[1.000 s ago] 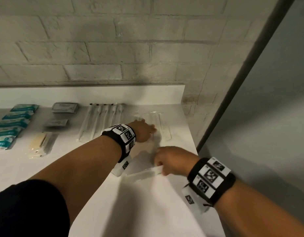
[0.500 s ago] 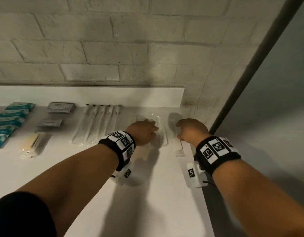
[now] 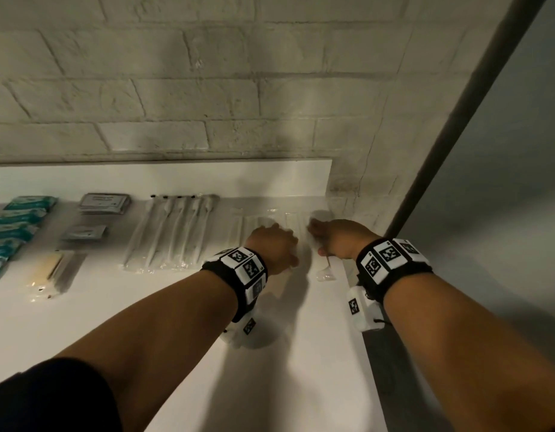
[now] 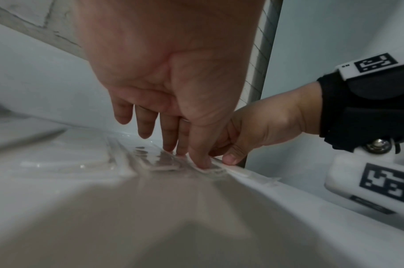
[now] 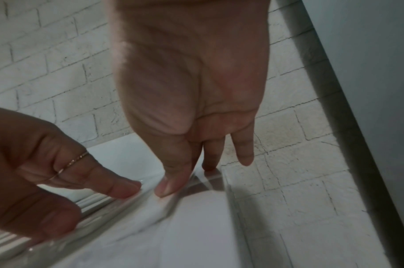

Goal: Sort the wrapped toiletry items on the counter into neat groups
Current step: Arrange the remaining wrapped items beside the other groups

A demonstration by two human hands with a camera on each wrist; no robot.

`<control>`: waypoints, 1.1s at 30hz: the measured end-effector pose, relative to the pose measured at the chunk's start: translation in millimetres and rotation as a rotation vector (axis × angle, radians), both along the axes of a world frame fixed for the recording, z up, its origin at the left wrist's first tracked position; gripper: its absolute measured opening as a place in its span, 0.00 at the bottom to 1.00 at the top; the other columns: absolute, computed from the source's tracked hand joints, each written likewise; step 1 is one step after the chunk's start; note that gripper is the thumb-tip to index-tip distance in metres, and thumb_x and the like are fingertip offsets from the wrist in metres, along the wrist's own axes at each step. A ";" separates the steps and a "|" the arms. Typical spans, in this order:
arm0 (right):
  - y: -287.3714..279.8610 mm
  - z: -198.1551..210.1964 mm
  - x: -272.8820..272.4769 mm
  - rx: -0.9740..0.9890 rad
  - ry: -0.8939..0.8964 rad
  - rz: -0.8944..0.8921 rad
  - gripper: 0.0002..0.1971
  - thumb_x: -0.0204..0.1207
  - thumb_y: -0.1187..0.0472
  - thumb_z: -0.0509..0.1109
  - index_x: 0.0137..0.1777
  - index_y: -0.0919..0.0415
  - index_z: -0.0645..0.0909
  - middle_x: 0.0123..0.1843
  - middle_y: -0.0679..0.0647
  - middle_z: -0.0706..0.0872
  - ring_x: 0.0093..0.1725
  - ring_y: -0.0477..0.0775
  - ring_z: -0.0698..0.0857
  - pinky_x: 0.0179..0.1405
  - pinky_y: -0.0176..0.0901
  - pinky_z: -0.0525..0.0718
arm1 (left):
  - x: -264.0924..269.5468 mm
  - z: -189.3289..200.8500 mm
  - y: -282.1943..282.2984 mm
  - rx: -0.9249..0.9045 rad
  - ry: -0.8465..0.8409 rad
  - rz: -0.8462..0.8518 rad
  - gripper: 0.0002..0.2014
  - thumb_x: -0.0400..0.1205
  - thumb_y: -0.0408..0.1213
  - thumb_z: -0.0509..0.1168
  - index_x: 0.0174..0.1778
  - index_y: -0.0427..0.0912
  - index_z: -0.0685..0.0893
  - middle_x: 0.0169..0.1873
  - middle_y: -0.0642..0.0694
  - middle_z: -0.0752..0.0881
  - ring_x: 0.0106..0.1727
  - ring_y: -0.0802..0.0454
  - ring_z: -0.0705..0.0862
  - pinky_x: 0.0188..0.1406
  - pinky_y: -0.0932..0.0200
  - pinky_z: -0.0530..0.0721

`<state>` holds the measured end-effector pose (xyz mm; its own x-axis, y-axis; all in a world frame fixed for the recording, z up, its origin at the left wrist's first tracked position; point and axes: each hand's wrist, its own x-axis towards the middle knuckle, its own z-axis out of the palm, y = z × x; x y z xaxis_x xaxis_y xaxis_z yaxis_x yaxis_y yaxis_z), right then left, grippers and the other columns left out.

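Head view: both hands lie side by side at the white counter's far right corner, on glossy clear wrapped packets.

Left wrist view: the left hand presses straight fingers on crinkled film.

Right wrist view: the right hand has its thumb and fingertips down on one slim packet; whether they pinch it I cannot tell.

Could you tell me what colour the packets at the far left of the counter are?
Teal, with white ends; the packets show best in the head view.
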<state>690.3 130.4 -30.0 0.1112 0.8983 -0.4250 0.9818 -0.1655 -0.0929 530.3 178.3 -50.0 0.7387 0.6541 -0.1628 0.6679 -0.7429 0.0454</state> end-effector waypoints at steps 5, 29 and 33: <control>-2.6 1.0 -0.9 0.058 0.046 0.032 0.31 0.82 0.57 0.62 0.84 0.51 0.56 0.81 0.55 0.68 0.70 0.61 0.78 0.60 0.46 0.77 | -6.0 -0.9 -1.2 -0.025 -0.053 0.011 0.19 0.82 0.46 0.61 0.68 0.43 0.77 0.71 0.44 0.75 0.71 0.42 0.74 0.62 0.51 0.74; -14.2 11.6 -62.0 -0.041 -0.124 0.313 0.31 0.84 0.66 0.53 0.85 0.47 0.55 0.87 0.44 0.50 0.86 0.52 0.49 0.81 0.70 0.44 | -52.1 7.1 -6.5 -0.063 0.163 0.232 0.29 0.81 0.34 0.50 0.82 0.39 0.59 0.83 0.44 0.58 0.84 0.39 0.51 0.81 0.37 0.48; -14.4 14.4 -64.6 -0.065 -0.110 0.287 0.30 0.83 0.67 0.54 0.84 0.46 0.59 0.86 0.43 0.53 0.86 0.52 0.50 0.81 0.70 0.43 | -55.9 5.6 -8.6 -0.167 0.167 0.227 0.32 0.82 0.32 0.49 0.85 0.40 0.52 0.85 0.47 0.49 0.85 0.39 0.44 0.82 0.38 0.43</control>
<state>625.7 116.0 -15.6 -0.0947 0.8710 -0.4820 0.9929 0.1179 0.0180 474.4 169.7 -44.4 0.5308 0.7531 -0.3886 0.8242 -0.5654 0.0301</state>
